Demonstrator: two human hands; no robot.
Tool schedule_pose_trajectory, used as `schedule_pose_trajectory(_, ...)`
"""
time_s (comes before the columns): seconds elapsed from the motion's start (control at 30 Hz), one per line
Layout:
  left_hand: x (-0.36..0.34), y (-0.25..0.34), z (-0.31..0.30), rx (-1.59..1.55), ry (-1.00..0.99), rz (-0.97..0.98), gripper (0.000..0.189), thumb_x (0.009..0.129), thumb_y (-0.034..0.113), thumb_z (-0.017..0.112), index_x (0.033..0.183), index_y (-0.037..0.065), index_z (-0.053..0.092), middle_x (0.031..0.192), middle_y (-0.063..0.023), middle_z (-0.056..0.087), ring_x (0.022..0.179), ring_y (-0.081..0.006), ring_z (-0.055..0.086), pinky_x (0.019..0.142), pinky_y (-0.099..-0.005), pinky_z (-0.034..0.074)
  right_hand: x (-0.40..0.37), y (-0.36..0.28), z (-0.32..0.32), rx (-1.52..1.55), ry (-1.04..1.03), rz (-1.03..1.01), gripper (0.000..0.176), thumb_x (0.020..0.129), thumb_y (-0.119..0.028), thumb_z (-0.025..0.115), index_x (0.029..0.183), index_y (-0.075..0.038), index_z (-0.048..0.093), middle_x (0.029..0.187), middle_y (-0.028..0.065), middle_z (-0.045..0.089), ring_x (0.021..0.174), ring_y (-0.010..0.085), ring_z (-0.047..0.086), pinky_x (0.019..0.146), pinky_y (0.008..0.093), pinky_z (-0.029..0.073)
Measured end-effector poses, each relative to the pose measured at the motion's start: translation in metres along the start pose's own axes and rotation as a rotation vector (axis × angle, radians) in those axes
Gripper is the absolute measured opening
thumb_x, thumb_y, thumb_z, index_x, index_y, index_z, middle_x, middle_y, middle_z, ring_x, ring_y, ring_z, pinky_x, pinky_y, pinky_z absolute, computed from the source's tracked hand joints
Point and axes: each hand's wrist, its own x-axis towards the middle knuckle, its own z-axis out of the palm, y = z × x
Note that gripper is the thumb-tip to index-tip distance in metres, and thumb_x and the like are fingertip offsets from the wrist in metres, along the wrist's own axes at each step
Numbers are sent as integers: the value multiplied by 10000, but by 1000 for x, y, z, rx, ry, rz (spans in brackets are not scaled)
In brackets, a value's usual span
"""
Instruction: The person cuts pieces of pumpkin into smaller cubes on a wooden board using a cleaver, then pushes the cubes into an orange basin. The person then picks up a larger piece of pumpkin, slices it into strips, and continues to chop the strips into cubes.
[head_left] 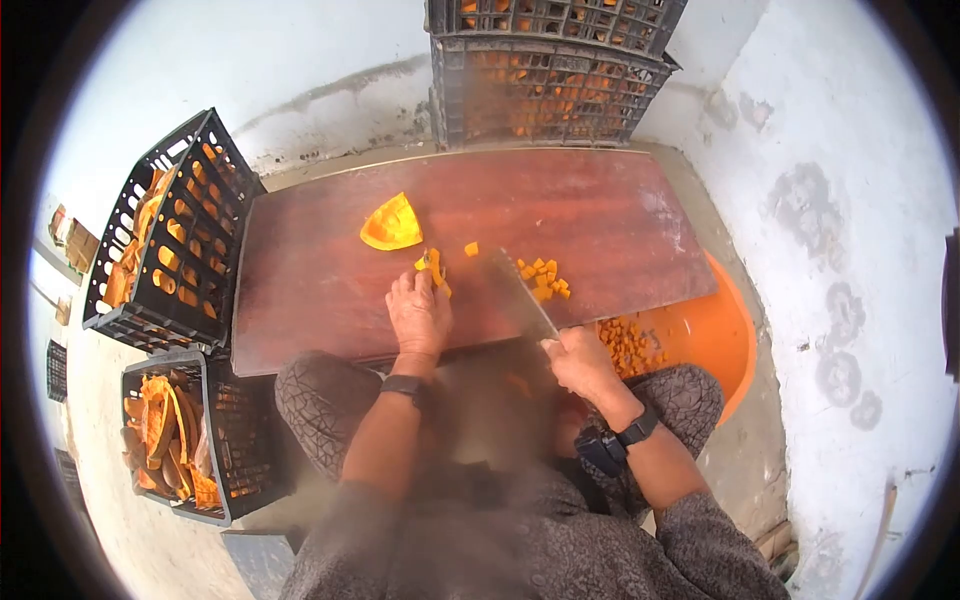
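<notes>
A reddish-brown wooden board [600, 215] lies on the floor in front of me. My left hand [418, 312] rests on the board and pins a thin orange pumpkin strip [433, 266] under its fingertips. My right hand [578, 362] grips the handle of a cleaver [520, 292]; its blade lies across the board between the strip and a small heap of orange cubes [544, 278]. A larger pumpkin wedge [391, 224] lies farther back, and one loose cube [471, 248] sits beside the strip.
An orange basin [722, 335] with cut cubes sits under the board's right edge. Two black crates [172, 232] [180, 440] of pumpkin pieces stand at the left, stacked crates [545, 80] at the back. A white wall runs along the right.
</notes>
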Motion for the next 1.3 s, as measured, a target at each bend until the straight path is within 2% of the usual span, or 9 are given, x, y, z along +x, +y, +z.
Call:
schedule_pose_trajectory(0.27, 0, 16, 7, 212, -186, 99, 407, 768, 258, 706, 1129, 84, 634, 984, -135, 547, 932, -325, 554, 821, -449, 430, -8, -12, -10, -391, 80, -76, 279, 868, -230, 604, 765, 16, 683, 769, 253, 644, 776, 412, 640, 698, 490, 485)
schedule_pose_trajectory(0.37, -3, 10, 19, 179, -205, 164, 405, 801, 265, 666, 1146, 59, 622, 993, -143, 521, 917, -312, 544, 759, -428, 430, -9, -11, -10, -392, 91, -116, 280, 865, -233, 612, 761, 18, 683, 758, 249, 644, 774, 407, 642, 699, 495, 483)
schedule_pose_trajectory(0.43, -3, 9, 25, 148, -161, 250, 337, 773, 127, 634, 1104, 67, 630, 1028, -171, 532, 954, -338, 563, 801, -445, 467, -8, -10, -10, -388, 88, -97, 279, 866, -231, 610, 759, 17, 682, 755, 249, 644, 774, 407, 642, 698, 497, 483)
schedule_pose_trajectory(0.53, -7, 15, 25, 73, -219, 240, 337, 749, 61, 617, 1086, 45, 613, 1041, -191, 525, 964, -360, 558, 819, -459, 472, -5, -10, -10, -363, 89, -59, 279, 868, -228, 607, 758, 18, 680, 753, 250, 644, 774, 409, 642, 700, 500, 482)
schedule_pose_trajectory(0.77, 0, 24, 27, 38, -50, 288, 312, 802, 107, 611, 1107, 51, 580, 1022, -185, 513, 922, -379, 545, 785, -454, 454, 0, -1, -8, -270, 122, -42, 283, 872, -236, 599, 779, 18, 683, 765, 256, 645, 767, 415, 641, 705, 497, 483)
schedule_pose_trajectory(0.83, 2, 27, 27, 9, -176, 191, 318, 806, 91, 597, 1120, 52, 560, 1025, -197, 519, 926, -383, 550, 809, -465, 451, 0, -1, -7, -274, 123, -32, 283, 873, -237, 598, 785, 18, 682, 764, 256, 645, 765, 416, 640, 705, 497, 483)
schedule_pose_trajectory(0.97, 9, 27, 33, 4, -206, 154, 313, 811, 74, 574, 1121, 42, 552, 982, -202, 536, 901, -389, 556, 802, -465, 456, 0, -1, -8, -242, 98, -24, 281, 874, -238, 597, 804, 21, 680, 765, 255, 645, 766, 419, 639, 707, 495, 482)
schedule_pose_trajectory(1.03, 11, 24, 34, 81, -363, 164, 448, 770, 51, 593, 1208, 5, 509, 993, -232, 551, 953, -411, 564, 849, -478, 469, 2, 2, -6, -235, 102, -18, 283, 874, -239, 597, 808, 24, 679, 767, 256, 645, 769, 419, 639, 709, 494, 482)
schedule_pose_trajectory(1.3, -3, 26, 14, -13, -362, 146, 412, 782, 22, 546, 1193, 40, 570, 978, -231, 591, 926, -402, 602, 821, -473, 498, 4, 3, -4, -254, 95, -33, 284, 878, -232, 588, 811, 30, 675, 789, 265, 643, 788, 422, 636, 724, 499, 480)
